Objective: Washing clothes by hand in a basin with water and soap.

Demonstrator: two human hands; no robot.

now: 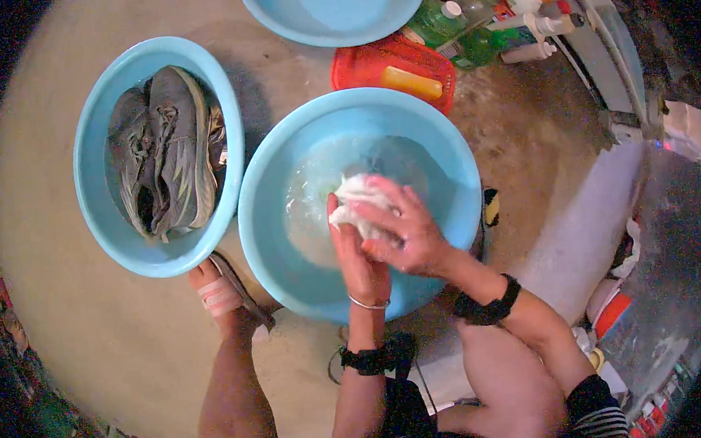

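Observation:
A bunched white cloth [358, 189] is pressed between my two hands over a round light-blue basin [451, 173]. My left hand [361, 262] cups it from the near left side, with a bracelet at the wrist. My right hand [418, 240] lies across the cloth from the right, its fingers curled over it. Cloudy water [309, 197] fills the bottom of the basin. Something dark shows under the water at the far side, too blurred to name. Whether the cloth is a sock or a rag I cannot make out.
At the left, an oval blue basin [93, 207] holds grey sneakers [172, 158]. Beyond lie a red plastic basket [349, 66] with a yellow bar [411, 82], another blue basin [339, 36] and several bottles [480, 46]. My sandalled foot [220, 295] stands close to the oval basin.

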